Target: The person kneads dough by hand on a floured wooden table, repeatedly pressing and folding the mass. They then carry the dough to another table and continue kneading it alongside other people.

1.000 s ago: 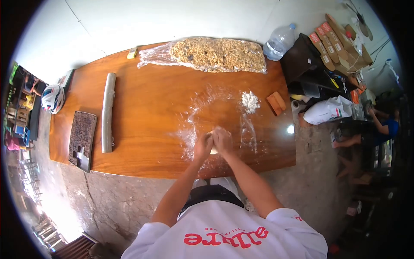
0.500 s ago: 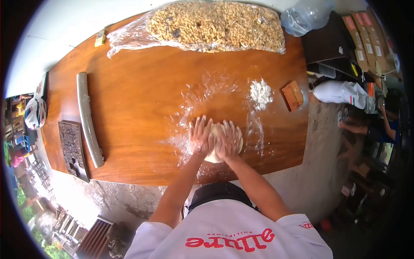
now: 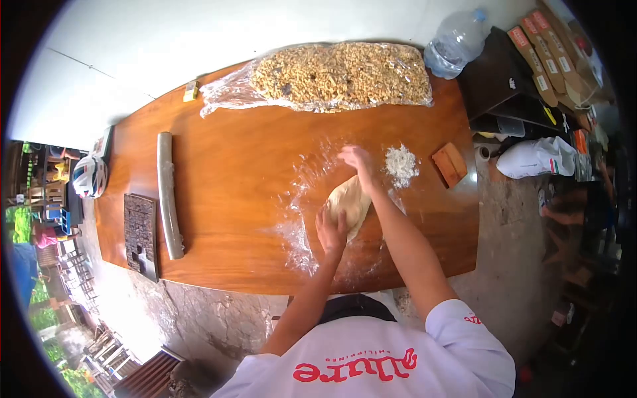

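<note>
A pale, flattened piece of dough (image 3: pixel 348 204) lies on the floured wooden table in front of me, longer than it is wide and slanted up to the right. My left hand (image 3: pixel 331 229) holds its lower left edge, thumb on top and fingers along the side. Past the dough's far end is my right hand (image 3: pixel 358 161), fingers stretched to the left and apart from each other. Its wrist and forearm cover part of the dough's right side. Close by on the right sits a small heap of white flour (image 3: pixel 401 166), with flour smears (image 3: pixel 298 239) left of the dough.
A clear plastic bag of small tan pieces (image 3: pixel 345 76) spans the table's back. A water bottle (image 3: pixel 456 45) stands at the back right. On the right lies a reddish-brown block (image 3: pixel 450 165). A long grey roll (image 3: pixel 168 196) and a dark carved board (image 3: pixel 141 235) are on the left.
Both hands were pressing flat on the dough together. My right hand has moved away past its far end, my left to its lower left edge. The dough now looks longer and slanted; the view has tilted.
</note>
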A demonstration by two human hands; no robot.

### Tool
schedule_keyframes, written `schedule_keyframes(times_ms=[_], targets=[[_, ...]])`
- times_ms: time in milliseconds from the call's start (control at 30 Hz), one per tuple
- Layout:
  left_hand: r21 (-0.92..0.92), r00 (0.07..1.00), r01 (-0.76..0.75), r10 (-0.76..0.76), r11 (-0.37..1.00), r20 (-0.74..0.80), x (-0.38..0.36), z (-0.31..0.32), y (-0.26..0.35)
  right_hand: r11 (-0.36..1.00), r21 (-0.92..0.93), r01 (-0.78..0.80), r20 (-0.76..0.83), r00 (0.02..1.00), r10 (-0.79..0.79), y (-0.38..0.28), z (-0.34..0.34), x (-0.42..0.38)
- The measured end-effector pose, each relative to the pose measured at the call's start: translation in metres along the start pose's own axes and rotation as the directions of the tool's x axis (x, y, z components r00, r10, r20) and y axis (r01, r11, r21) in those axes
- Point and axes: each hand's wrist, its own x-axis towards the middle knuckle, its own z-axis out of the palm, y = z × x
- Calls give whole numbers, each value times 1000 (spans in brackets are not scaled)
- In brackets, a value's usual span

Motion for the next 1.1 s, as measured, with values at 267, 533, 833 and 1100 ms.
schedule_keyframes(times_ms=[267, 533, 833, 1100], targets=[[-350, 831, 543, -429, 763, 355, -46, -57, -31, 475, -868, 145, 38, 973, -227, 43, 30, -124], [-276, 817, 156, 34, 948, 576, -7, -59, -51, 93, -871, 482, 378, 779, -500, 43, 62, -278], [-511, 937, -15, 191, 860, 294, -88, -78, -41, 244, -953, 178, 23, 848, -529, 58, 72, -256], [-157, 863, -341, 375, 927, 340, -79, -54, -48, 176, -969, 175, 90, 908, -409, 78, 47, -269]])
